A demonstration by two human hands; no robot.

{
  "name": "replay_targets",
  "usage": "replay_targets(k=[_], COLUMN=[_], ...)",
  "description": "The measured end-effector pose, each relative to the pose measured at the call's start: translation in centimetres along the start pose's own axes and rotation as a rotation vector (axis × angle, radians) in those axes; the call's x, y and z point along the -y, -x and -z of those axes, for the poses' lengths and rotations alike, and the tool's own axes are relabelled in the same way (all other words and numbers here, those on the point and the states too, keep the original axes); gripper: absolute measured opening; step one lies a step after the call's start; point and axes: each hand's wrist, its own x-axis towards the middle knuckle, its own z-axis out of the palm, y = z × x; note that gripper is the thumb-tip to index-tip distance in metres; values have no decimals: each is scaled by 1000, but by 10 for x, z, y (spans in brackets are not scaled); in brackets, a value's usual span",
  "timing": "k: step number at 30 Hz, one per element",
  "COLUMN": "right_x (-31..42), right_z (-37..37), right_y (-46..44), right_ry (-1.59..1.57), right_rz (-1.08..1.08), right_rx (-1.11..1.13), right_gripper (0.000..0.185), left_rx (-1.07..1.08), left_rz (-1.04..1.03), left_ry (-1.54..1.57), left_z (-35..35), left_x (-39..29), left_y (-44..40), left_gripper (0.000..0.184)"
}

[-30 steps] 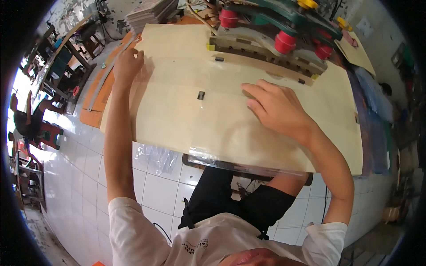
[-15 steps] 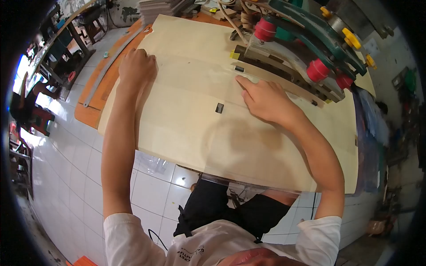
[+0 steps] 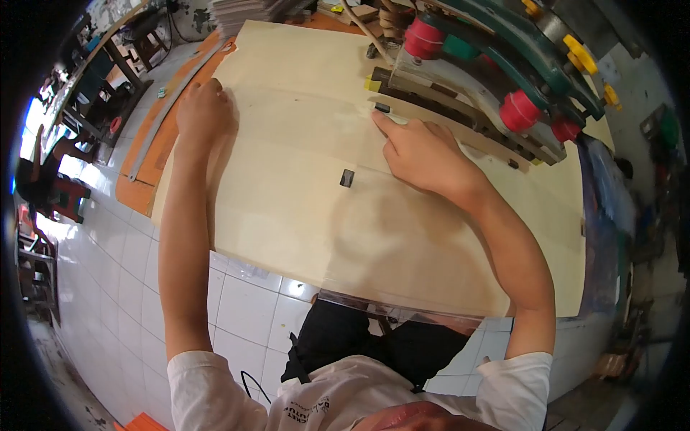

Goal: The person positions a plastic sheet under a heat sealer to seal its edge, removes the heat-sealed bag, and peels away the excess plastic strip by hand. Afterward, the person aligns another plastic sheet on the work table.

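Orange table (image 3: 136, 188), sheet (image 3: 269, 154) spread

The sheet is already laid beneath both hands, film (image 3: 402, 276) below your right hand (image 3: 435, 154), its thumb and index apart. One tab (image 3: 382, 108) sits just beyond. Your left hand (image 3: 206, 109) curls; pinching, I can't tell. What's left is unclear.

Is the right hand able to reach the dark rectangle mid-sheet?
Probably yes: the right hand is nearby, with nothing visible blocking its way across the cream sheet to the dark rectangle.
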Motion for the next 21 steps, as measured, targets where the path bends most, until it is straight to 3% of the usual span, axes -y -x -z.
replay_targets(k=[7, 10, 12, 21], right_x=[1, 1, -2, -4], right_z=[5, 6, 3, 3], right_y=[-2, 0, 0, 0], right_ry=[-35, -52, -24, -67], right_rz=[0, -9, -2, -9], right_rx=[37, 57, 21, -6], right_gripper=[52, 52, 50, 55], left_rx=[38, -70, 60, 158], left_rz=[10, -56, 32, 104], left_ry=[127, 192, 357, 518], left_z=[-8, -10, -1, -5], left_x=[19, 23, 16, 15], left_y=[-14, -14, -12, -16], left_gripper=[39, 43, 48, 46])
